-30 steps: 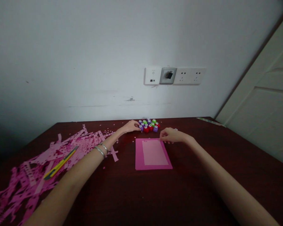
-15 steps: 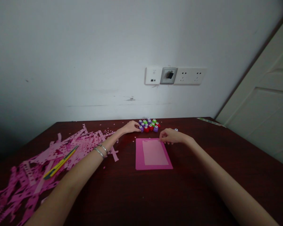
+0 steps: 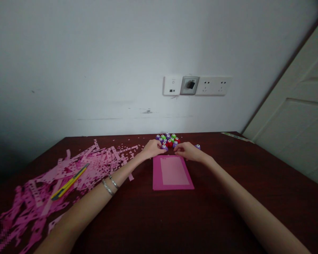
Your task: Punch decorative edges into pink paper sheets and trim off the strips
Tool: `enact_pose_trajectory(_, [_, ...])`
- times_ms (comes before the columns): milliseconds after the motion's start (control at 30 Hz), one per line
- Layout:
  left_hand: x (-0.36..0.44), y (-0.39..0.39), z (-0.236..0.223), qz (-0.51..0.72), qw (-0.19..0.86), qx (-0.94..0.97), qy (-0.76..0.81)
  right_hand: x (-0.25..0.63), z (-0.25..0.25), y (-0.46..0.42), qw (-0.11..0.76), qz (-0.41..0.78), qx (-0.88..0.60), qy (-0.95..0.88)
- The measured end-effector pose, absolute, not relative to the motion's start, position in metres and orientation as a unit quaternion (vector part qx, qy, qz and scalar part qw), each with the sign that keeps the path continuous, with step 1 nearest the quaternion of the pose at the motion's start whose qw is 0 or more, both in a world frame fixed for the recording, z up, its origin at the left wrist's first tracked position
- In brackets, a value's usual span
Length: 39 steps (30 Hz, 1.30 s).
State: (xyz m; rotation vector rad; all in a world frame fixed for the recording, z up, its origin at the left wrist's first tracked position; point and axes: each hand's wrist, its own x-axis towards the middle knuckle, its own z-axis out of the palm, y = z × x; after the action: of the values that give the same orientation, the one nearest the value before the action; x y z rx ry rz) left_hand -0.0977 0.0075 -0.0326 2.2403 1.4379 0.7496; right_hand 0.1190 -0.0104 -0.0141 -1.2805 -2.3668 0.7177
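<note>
One purple piece (image 3: 164,147): pinched by left hand (image 3: 152,149), in front of multicoloured cluster (image 3: 170,142). Right hand (image 3: 189,151): beside cluster; grip cannot be determined. One light pink sheet (image 3: 175,171): on darker pink sheet (image 3: 157,178). One yellow knife (image 3: 70,181): on scraps (image 3: 39,211).

Both forearms reach forward, converging; left hand (image 3: 153,149) and right hand (image 3: 187,151) curl downward.
</note>
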Motion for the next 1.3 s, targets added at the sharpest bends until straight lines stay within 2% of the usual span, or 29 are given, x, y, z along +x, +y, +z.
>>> enact_pose_trajectory(100, [-0.096, 0.004, -0.034, 0.274, 0.178, 0.791, 0.517, 0.112, -0.020, -0.009, 0.264, 0.210, -0.436, -0.834])
enact_pose_trajectory(200, [-0.098, 0.004, -0.037, 0.283, 0.165, 0.785, 0.526, 0.104, -0.027, -0.009, 0.295, 0.233, -0.449, -0.811])
enact_pose_trajectory(333, [-0.100, 0.002, -0.038, 0.296, 0.169, 0.775, 0.532, 0.093, -0.038, -0.010, 0.284, 0.289, -0.480, -0.778])
enact_pose_trajectory(767, [-0.097, 0.004, -0.046, 0.319, 0.196, 0.769, 0.519, 0.079, -0.051, -0.010, 0.305, 0.322, -0.485, -0.754])
enact_pose_trajectory(1100, [-0.099, 0.008, -0.049, 0.321, 0.378, 0.723, 0.482, 0.087, -0.051, -0.007, 0.295, 0.238, -0.492, -0.783])
enact_pose_trajectory(1300, [-0.099, 0.007, -0.050, 0.311, 0.398, 0.722, 0.473, 0.088, -0.051, -0.009, 0.297, 0.244, -0.484, -0.786])
